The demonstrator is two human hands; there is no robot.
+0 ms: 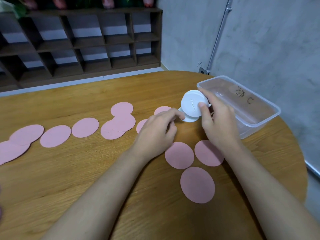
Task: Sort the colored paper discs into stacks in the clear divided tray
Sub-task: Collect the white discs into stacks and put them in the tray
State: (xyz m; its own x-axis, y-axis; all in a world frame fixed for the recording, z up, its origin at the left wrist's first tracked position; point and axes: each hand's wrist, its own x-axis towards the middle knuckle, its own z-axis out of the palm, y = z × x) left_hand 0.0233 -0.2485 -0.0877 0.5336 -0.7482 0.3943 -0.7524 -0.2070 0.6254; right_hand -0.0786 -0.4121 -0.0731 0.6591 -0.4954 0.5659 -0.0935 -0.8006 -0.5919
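Pink paper discs (179,155) lie flat, scattered over wooden surface (86,179). Right hand (218,125) pinches white round piece (194,105), tilted, just beside clear tray (256,116). Left hand (155,134) half curled, fingertip at white disc (189,120); pinching or touching, cannot tell.

Curled left grip (155,129), pinching right grip (217,123)

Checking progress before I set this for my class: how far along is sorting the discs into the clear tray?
Done: nothing yet; the clear tray looks empty. In hand: the right hand grips a thick white round piece, tilted beside the tray, while the left hand touches a flat white disc under it. Left: the pink discs, all loose on the table.
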